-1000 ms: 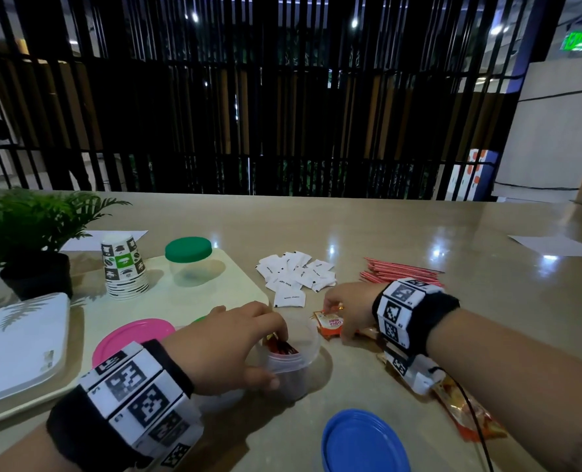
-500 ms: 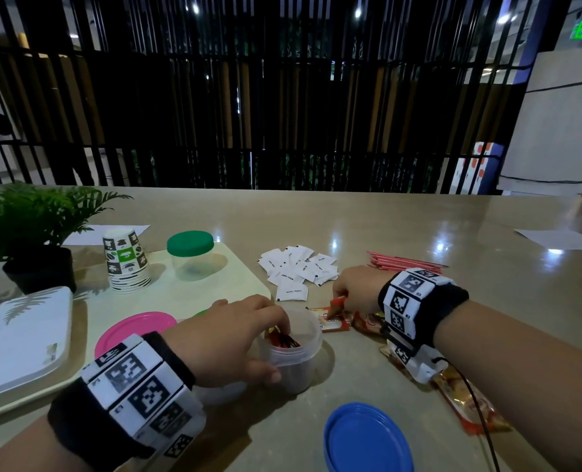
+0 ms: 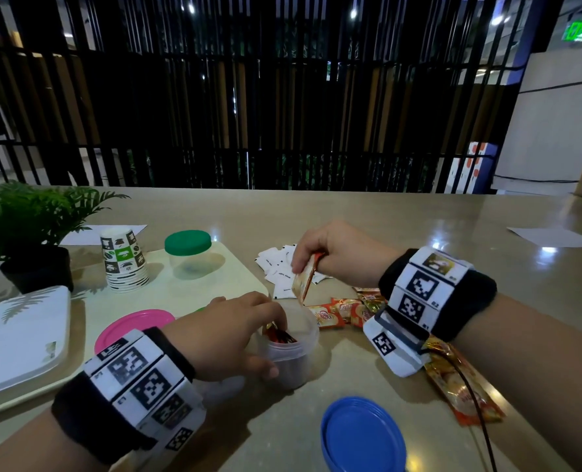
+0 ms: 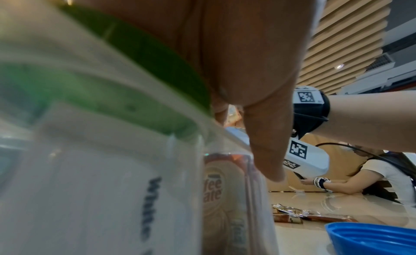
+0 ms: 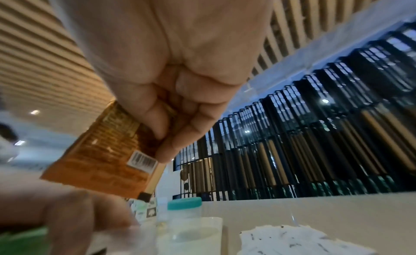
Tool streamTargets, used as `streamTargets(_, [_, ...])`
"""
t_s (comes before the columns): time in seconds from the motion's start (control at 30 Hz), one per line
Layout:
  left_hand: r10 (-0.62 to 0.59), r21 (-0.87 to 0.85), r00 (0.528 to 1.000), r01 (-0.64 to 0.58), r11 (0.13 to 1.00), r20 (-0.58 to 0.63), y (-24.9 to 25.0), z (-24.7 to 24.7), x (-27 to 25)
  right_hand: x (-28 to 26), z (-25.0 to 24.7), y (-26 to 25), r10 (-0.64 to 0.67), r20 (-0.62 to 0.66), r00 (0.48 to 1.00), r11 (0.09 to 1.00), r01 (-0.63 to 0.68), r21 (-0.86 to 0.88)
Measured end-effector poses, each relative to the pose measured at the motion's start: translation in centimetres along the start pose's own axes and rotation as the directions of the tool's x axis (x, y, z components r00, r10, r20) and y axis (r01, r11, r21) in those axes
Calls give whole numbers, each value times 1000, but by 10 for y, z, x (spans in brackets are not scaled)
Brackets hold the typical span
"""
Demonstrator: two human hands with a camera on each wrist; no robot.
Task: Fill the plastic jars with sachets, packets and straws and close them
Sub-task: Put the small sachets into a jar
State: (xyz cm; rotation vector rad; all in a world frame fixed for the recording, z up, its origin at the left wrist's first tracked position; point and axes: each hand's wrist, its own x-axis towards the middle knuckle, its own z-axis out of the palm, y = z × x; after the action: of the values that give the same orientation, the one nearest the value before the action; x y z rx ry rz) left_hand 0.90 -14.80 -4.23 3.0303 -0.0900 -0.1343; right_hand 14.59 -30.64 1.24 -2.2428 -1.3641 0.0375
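Observation:
An open clear plastic jar (image 3: 294, 352) stands on the table with orange and red packets (image 3: 279, 335) upright inside. My left hand (image 3: 248, 335) grips its left side, fingers over the rim and thumb (image 4: 265, 152) on the wall. My right hand (image 3: 316, 257) pinches an orange creamer packet (image 3: 303, 281) by its top edge. The packet hangs tilted just above the jar's far rim. In the right wrist view the packet (image 5: 105, 152) shows its barcode. A blue lid (image 3: 362, 434) lies upside down in front of the jar.
More orange packets (image 3: 342, 311) and white sachets (image 3: 279, 270) lie behind the jar, long packets (image 3: 463, 393) under my right wrist. A pink lid (image 3: 136, 321), green-lidded jar (image 3: 189, 253), paper cups (image 3: 124, 264), plant (image 3: 27, 233) and white tray (image 3: 17, 338) stand left. Another green-lidded jar (image 4: 101, 152) sits against my left wrist.
My right hand picked an orange packet off the table, lifted it and carried it left to above the jar. My left hand kept its hold on the jar.

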Motion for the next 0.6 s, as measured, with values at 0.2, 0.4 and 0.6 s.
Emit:
streamTargets(0.2, [6, 7, 1000, -6, 1000, -12, 1, 0, 0, -2, 17, -17, -63, 220, 973, 932, 136, -335])
streamTargets(0.4, [3, 16, 1000, -2, 1000, -6, 0, 0, 0, 0, 26, -14, -57, 261, 964, 908, 158, -388])
streamTargets(0.6, [-3, 4, 1000, 3, 1000, 3, 0, 0, 1, 3, 19, -14, -127, 207, 970, 898, 201, -390])
